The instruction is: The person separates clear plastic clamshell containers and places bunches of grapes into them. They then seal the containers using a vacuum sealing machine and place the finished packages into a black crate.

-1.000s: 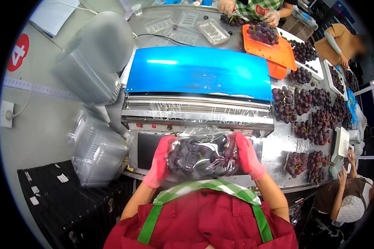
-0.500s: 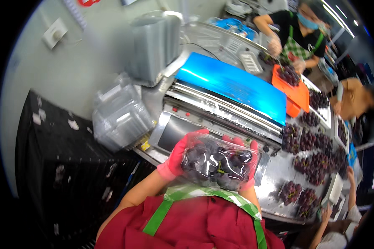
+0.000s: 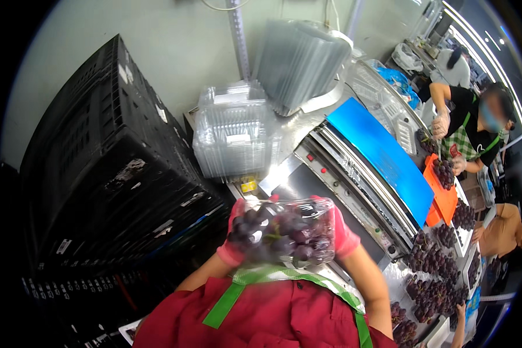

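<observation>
A clear, film-wrapped pack of dark purple grapes (image 3: 281,235) is held level in front of my apron. My left hand (image 3: 232,246), in a pink glove, grips its left end. At the opposite end my right hand (image 3: 343,235), gloved likewise, holds the pack. Most fingers of both hands are hidden beneath or behind it. Just beyond lies the wrapping machine (image 3: 354,191), with a metal plate at its front and blue film (image 3: 383,162) across its top.
Stacked black crates (image 3: 122,156) rise on my left. Nested clear plastic boxes (image 3: 238,133) and a tall stack of clear trays (image 3: 298,64) stand by the wall. Loose grape bunches (image 3: 432,284) cover the table at right. A co-worker (image 3: 470,122) handles grapes over an orange basket (image 3: 441,191).
My view has turned left, bringing more of the black crates into sight. The grape pack stays in both hands, now in front of the machine's left end.
</observation>
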The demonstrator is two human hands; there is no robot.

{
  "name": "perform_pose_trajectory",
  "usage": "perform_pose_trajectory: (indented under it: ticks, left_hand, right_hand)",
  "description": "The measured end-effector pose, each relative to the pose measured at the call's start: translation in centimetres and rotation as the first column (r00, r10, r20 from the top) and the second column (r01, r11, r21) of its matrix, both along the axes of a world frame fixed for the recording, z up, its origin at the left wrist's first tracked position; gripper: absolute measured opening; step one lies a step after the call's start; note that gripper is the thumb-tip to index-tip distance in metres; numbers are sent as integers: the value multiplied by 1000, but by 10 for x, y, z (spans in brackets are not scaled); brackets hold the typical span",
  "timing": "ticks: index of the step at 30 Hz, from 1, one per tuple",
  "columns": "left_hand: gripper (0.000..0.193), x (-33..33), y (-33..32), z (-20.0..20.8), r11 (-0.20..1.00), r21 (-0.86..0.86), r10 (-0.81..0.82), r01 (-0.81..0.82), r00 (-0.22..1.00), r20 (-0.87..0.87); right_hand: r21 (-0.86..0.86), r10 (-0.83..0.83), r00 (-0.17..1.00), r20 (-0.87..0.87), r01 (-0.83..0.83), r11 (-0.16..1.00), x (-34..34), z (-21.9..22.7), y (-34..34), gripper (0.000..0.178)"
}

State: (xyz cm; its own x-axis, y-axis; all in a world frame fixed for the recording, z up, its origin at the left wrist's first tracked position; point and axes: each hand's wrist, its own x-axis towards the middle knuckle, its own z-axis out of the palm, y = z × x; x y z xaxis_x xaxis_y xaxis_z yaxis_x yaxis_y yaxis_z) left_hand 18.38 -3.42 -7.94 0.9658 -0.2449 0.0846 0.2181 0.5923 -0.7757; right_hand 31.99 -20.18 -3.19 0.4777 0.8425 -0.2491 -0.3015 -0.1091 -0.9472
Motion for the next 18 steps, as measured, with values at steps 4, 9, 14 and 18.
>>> perform_pose_trajectory:
  ticks: [4, 9, 14, 18]
  left_hand:
    - [78, -25, 16, 2, 745, 659, 115, -104, 993, 27]
    - [80, -36, 27, -2, 728, 656, 139, -199, 980, 142]
    - [80, -36, 43, -11, 666, 730, 152, -156, 986, 72]
    - [80, -32, 50, -19, 592, 801, 138, -89, 990, 8]
  right_hand:
    - [-297, 165, 592, 788, 132, 946, 49, 35, 78, 23]
    - [-284, 321, 473, 821, -149, 947, 72, 13, 177, 22]
    - [-151, 498, 831, 248, -475, 867, 111, -23, 213, 26]
    - [-201, 324, 282, 903, -389, 899, 124, -59, 230, 27]
